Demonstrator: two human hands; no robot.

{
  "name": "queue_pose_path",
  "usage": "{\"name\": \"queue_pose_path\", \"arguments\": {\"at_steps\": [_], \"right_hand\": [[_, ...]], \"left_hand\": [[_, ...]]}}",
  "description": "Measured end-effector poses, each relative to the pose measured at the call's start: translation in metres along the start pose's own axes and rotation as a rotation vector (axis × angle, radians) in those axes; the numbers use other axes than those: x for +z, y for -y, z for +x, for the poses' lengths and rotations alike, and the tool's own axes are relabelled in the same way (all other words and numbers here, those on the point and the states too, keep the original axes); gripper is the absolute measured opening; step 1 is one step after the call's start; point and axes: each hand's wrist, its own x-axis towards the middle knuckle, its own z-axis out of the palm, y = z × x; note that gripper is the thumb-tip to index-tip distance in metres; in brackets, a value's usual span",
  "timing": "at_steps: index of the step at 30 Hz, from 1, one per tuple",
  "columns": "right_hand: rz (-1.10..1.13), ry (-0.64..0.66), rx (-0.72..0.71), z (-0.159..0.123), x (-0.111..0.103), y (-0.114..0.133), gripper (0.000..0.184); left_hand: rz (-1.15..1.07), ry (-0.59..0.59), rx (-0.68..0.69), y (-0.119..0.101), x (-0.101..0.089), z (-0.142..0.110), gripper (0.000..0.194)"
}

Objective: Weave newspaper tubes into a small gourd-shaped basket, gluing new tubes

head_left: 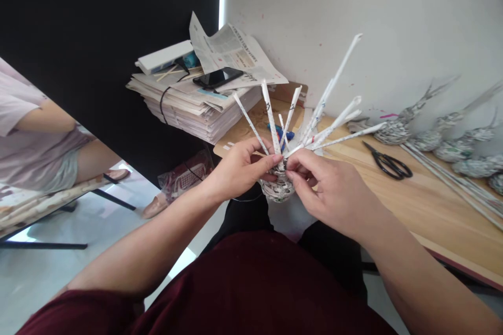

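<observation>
Between my hands, above my lap, is a woven newspaper piece (278,190) with a rounded body and a narrow neck. Several rolled paper tubes (271,110) fan upward and outward from its neck. My left hand (245,167) pinches the neck from the left, thumb lying across it. On the right side, my right hand (328,186) has its fingers closed at the neck, around the base of the tubes. The exact strand under my right fingertips is hidden. A blue object (288,135) shows partly behind the tubes.
Black scissors (387,162) lie on the wooden table (396,209). Several similar woven pieces (393,131) and long paper tubes (451,178) lie at the right. A phone (218,78) rests on stacked newspapers (196,110). Another person (43,131) sits at far left.
</observation>
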Motion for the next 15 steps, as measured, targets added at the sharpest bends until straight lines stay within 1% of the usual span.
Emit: {"name": "queue_pose_path", "arguments": {"at_steps": [4,9,15], "right_hand": [[0.052,-0.006,0.026,0.0027,0.0019,0.0001,0.009],[0.092,-0.023,0.063,0.0053,0.0057,0.0014,0.009],[0.068,-0.021,0.126,0.0084,0.0087,0.0052,0.01]], "left_hand": [[-0.006,-0.009,0.014,0.0027,-0.0022,-0.0001,0.031],[0.008,0.016,0.055,0.0069,-0.0058,0.0004,0.023],[0.005,0.033,0.073,0.0081,-0.0065,-0.0006,0.016]]}}
